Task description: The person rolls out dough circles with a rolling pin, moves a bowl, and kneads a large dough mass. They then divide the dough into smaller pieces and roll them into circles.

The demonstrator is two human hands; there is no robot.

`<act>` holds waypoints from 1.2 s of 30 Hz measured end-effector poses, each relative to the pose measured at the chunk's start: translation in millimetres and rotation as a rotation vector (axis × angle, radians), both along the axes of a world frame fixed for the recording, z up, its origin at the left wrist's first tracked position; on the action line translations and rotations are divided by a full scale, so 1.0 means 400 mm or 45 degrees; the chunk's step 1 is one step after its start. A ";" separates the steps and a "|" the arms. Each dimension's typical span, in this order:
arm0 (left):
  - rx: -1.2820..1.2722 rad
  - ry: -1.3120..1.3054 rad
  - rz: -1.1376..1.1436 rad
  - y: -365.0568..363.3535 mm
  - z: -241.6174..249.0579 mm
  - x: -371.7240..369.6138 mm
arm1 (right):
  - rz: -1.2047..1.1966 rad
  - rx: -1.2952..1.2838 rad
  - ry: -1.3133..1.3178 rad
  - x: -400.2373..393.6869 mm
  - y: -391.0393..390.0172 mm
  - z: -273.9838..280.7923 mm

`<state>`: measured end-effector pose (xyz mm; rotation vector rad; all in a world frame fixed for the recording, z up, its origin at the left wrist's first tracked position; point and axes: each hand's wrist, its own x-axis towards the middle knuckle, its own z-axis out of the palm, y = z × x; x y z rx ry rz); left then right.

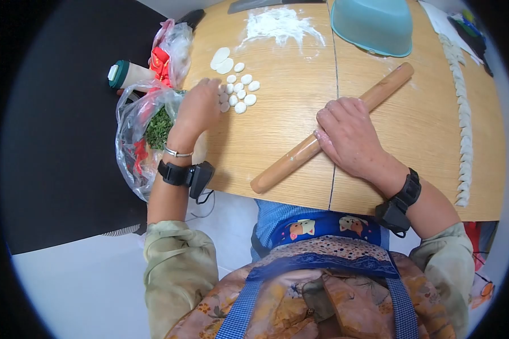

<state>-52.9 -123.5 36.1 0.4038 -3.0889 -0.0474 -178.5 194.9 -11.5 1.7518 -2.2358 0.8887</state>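
Note:
My right hand [349,135] is wrapped around the middle of a wooden rolling pin [285,164], which lies diagonally on the table. My left hand [198,107] is over the left side of a cluster of small round dough pieces [250,100]. Its fingers are curled and slightly blurred; whatever is between them is hidden. Just beyond that hand, flat dough wrappers [220,56] overlap each other. To the left of my left wrist sits a clear plastic bag [125,127] with chopped greens [159,127] in it.
A patch of flour [280,25] whitens the far side of the wooden table [288,124], near a metal blade [260,4]. A blue-green basin [373,25] stands at the back. Overlapping pale dough pieces [464,124] line the right edge. A green-lidded cup [136,75] is at left.

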 end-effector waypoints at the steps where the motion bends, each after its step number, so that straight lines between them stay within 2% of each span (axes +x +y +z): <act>1: -0.039 0.229 -0.079 -0.011 -0.010 -0.003 | 0.002 0.000 0.000 0.001 0.000 0.001; 5: 0.004 0.291 -0.055 -0.019 -0.034 -0.044 | 0.004 0.040 -0.001 -0.001 0.002 0.003; 7: 0.023 0.089 0.083 -0.007 -0.040 -0.067 | -0.003 0.029 0.000 -0.002 0.002 0.002; 8: 0.023 0.088 0.075 0.000 -0.042 -0.071 | 0.001 0.022 0.007 -0.003 0.002 0.000; 10: 0.183 0.114 0.119 0.019 -0.036 -0.067 | 0.002 0.014 0.008 -0.004 0.002 0.000; 13: 0.155 0.302 0.042 0.006 -0.031 -0.089 | 0.014 0.021 0.008 -0.003 0.002 -0.002; 16: 0.197 0.328 -0.073 -0.009 -0.036 -0.123 | 0.001 0.033 0.015 -0.003 0.001 0.000; 20: 0.101 0.189 -0.021 -0.013 -0.045 -0.161 | 0.013 0.028 -0.009 -0.004 0.005 0.003; 23: 0.167 0.199 0.046 -0.024 -0.056 -0.176 | 0.017 0.039 -0.011 -0.004 0.005 0.006; 25: 0.390 0.254 0.024 -0.020 -0.054 -0.175 | 0.019 0.051 -0.003 -0.003 0.006 0.005; 26: 0.390 0.254 0.027 -0.013 -0.058 -0.175 | 0.018 0.051 -0.005 -0.003 0.005 0.004; 28: 0.502 0.371 -0.066 0.051 -0.050 -0.180 | 0.018 0.052 -0.008 -0.007 0.004 0.002; 31: 0.602 0.250 -0.139 0.194 -0.044 -0.155 | 0.023 0.058 0.007 -0.006 0.001 0.001; 35: 0.367 0.149 -0.286 0.247 -0.054 -0.100 | 0.019 0.014 -0.005 -0.004 0.002 0.001; 36: 0.237 0.349 -0.276 0.241 -0.058 -0.083 | 0.018 0.009 -0.002 -0.005 0.005 0.000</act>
